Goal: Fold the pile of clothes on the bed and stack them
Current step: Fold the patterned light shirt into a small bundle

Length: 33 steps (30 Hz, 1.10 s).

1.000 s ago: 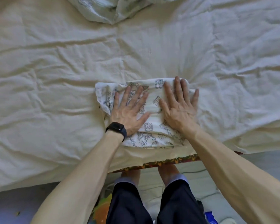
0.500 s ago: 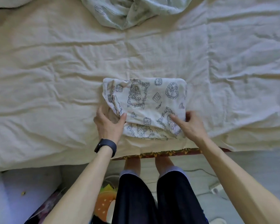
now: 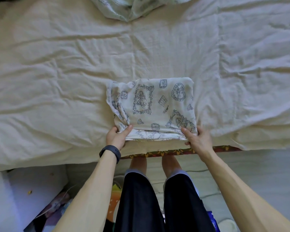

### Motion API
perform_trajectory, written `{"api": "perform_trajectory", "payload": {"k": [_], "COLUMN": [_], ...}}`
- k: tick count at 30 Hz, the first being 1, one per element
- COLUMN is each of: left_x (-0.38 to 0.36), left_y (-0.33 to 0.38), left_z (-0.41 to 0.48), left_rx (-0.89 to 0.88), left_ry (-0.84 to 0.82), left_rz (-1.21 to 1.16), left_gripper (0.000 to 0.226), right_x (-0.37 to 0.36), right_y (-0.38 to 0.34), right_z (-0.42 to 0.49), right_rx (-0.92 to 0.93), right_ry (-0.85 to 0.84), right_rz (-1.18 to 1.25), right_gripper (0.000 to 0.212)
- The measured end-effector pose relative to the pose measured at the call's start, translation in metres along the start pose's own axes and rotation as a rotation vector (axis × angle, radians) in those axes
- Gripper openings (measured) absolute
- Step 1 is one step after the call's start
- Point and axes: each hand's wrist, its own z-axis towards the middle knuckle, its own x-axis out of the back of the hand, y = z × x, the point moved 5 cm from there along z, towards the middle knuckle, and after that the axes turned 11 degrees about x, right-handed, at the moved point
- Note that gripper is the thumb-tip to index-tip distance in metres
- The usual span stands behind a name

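A folded white cloth with grey line drawings point(image 3: 155, 106) lies on the cream bed sheet point(image 3: 57, 81) near the bed's front edge. My left hand point(image 3: 116, 137), with a black band on its wrist, pinches the cloth's near left corner, thumb on top. My right hand point(image 3: 197, 137) grips the near right corner, thumb on top and fingers underneath. A crumpled pale printed garment point(image 3: 134, 7) lies at the far edge of the bed, partly cut off by the frame.
The bed's near edge shows a patterned mattress border point(image 3: 166, 152). My legs in dark shorts point(image 3: 157, 198) stand against it. A white box and scattered items point(image 3: 32, 190) sit on the floor at the lower left.
Both hands went from pressing flat on top of the cloth to taking hold of its near corners. The view has tilted so more of the far garment shows.
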Motion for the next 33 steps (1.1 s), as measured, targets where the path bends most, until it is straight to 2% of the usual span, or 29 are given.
{"api": "perform_trajectory", "payload": {"k": [4, 6, 7, 9, 11, 12, 13, 15, 17, 18, 20, 22, 25, 27, 29, 31, 33], "left_x": [-0.003, -0.005, -0.005, 0.005, 0.005, -0.005, -0.020, -0.047, -0.062, -0.064, -0.054, -0.038, -0.015, -0.003, 0.004, 0.011, 0.020], "left_y": [-0.019, -0.015, -0.008, 0.008, 0.040, 0.057, 0.072, 0.102, 0.131, 0.147, 0.176, 0.196, 0.201, 0.203, 0.206, 0.209, 0.203], "left_z": [-0.005, -0.010, -0.014, -0.024, -0.053, -0.066, -0.072, -0.064, -0.043, -0.031, -0.011, 0.000, 0.003, 0.006, 0.012, 0.018, 0.023], "left_rx": [0.100, 0.083, 0.022, -0.203, -0.639, -0.875, -1.047, -1.163, -1.097, -1.039, -0.922, -0.882, -0.837, -0.759, -0.680, -0.657, -0.615], "left_ry": [-0.137, -0.177, -0.120, 0.223, 0.622, 0.703, 0.689, 0.559, 0.472, 0.458, 0.429, 0.394, 0.292, 0.162, 0.062, 0.079, 0.129], "left_rz": [-0.212, -0.254, -0.202, 0.049, 0.341, 0.473, 0.610, 0.871, 1.080, 1.151, 1.230, 1.307, 1.356, 1.216, 1.090, 1.057, 1.017], "left_gripper": [0.064, 0.051, 0.047, 0.054, 0.067, 0.069, 0.070, 0.071, 0.069, 0.066, 0.062, 0.062, 0.058, 0.050, 0.054, 0.071, 0.075], "right_x": [0.002, 0.008, 0.012, 0.019, 0.024, 0.025, 0.021, 0.000, -0.025, -0.034, -0.039, -0.031, -0.009, 0.000, 0.008, 0.012, 0.012], "right_y": [0.012, 0.011, 0.007, -0.006, -0.031, -0.048, -0.068, -0.111, -0.143, -0.153, -0.162, -0.162, -0.155, -0.155, -0.157, -0.154, -0.143], "right_z": [-0.009, -0.010, -0.009, -0.007, -0.003, 0.000, 0.002, 0.010, 0.029, 0.044, 0.080, 0.107, 0.121, 0.124, 0.127, 0.127, 0.124], "right_rx": [-0.165, -0.179, -0.159, -0.090, 0.067, 0.181, 0.306, 0.559, 0.688, 0.673, 0.556, 0.412, 0.266, 0.253, 0.298, 0.333, 0.310], "right_ry": [-0.047, -0.084, -0.099, -0.096, 0.007, 0.097, 0.179, 0.248, 0.177, 0.116, -0.046, -0.213, -0.331, -0.332, -0.257, -0.150, -0.075], "right_rz": [0.147, 0.089, 0.029, -0.085, -0.247, -0.366, -0.484, -0.643, -0.731, -0.757, -0.748, -0.677, -0.506, -0.459, -0.454, -0.401, -0.287], "right_gripper": [0.027, 0.031, 0.037, 0.046, 0.050, 0.050, 0.053, 0.059, 0.063, 0.064, 0.063, 0.060, 0.050, 0.044, 0.042, 0.041, 0.046]}}
